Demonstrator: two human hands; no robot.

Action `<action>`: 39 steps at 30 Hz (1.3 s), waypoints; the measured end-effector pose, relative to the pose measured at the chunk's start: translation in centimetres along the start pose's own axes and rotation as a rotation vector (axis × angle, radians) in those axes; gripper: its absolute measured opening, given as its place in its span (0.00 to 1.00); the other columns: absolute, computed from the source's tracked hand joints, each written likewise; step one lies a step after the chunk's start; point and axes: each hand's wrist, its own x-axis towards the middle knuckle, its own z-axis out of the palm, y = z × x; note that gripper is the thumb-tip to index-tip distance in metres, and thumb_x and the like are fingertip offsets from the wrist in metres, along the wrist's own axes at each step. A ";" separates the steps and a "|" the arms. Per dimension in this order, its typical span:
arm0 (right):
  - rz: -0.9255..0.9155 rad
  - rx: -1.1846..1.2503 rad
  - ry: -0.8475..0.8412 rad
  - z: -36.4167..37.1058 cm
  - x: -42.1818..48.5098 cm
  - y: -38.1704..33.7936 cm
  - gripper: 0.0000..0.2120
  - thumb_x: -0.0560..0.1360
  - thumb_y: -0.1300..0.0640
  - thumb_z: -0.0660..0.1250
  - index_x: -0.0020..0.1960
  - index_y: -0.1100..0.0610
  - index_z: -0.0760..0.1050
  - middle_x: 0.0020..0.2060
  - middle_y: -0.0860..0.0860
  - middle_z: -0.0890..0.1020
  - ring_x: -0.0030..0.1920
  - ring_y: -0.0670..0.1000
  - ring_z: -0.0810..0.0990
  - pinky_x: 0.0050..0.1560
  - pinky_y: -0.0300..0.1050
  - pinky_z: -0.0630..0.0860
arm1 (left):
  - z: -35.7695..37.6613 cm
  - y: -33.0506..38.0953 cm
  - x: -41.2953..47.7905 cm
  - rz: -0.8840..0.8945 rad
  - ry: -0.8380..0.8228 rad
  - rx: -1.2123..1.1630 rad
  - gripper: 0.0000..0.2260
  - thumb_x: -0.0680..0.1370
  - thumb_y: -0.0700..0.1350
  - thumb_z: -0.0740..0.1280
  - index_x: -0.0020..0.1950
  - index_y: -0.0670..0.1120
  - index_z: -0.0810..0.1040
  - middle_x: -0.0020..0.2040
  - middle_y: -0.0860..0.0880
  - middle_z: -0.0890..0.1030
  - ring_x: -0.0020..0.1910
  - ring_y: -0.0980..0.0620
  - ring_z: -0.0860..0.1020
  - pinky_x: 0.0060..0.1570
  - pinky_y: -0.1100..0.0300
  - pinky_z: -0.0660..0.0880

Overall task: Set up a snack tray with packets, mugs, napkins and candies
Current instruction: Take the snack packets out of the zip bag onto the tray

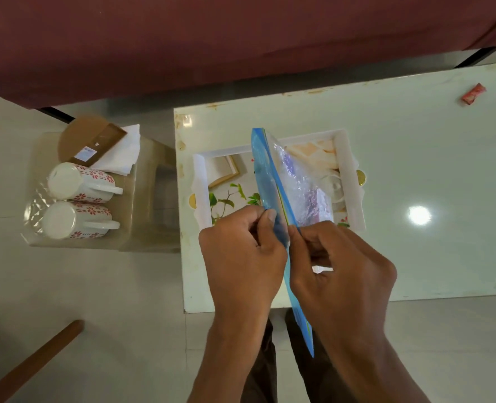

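A blue packet [265,170] with a shiny inside stands on edge over the white floral tray [201,187] on the pale table [415,141]. My left hand [241,257] pinches the packet's near edge from the left, and my right hand [342,271] pinches it from the right, thumbs almost touching. Inside the tray's right part lie white napkins [322,158]. Two white mugs with red flowers [81,181] [75,222] lie on their sides on a stool to the left. A red candy [473,93] rests at the table's far right.
The translucent stool [154,181] left of the table also carries a brown cardboard box [95,141] and white napkins [124,149]. A maroon sofa [212,39] runs behind the table. A wooden stick [32,365] lies on the floor at the lower left. My legs show below the table edge.
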 end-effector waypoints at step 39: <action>-0.076 -0.086 -0.033 1.9 1.1 -1.6 0.11 0.74 0.62 0.74 0.34 0.63 0.78 0.26 0.54 0.79 0.25 0.54 0.77 0.24 0.49 0.75 | -1.8 -1.2 1.0 0.083 0.138 -0.059 0.08 0.75 0.46 0.76 0.39 0.43 0.86 0.33 0.51 0.85 0.28 0.56 0.81 0.33 0.61 0.81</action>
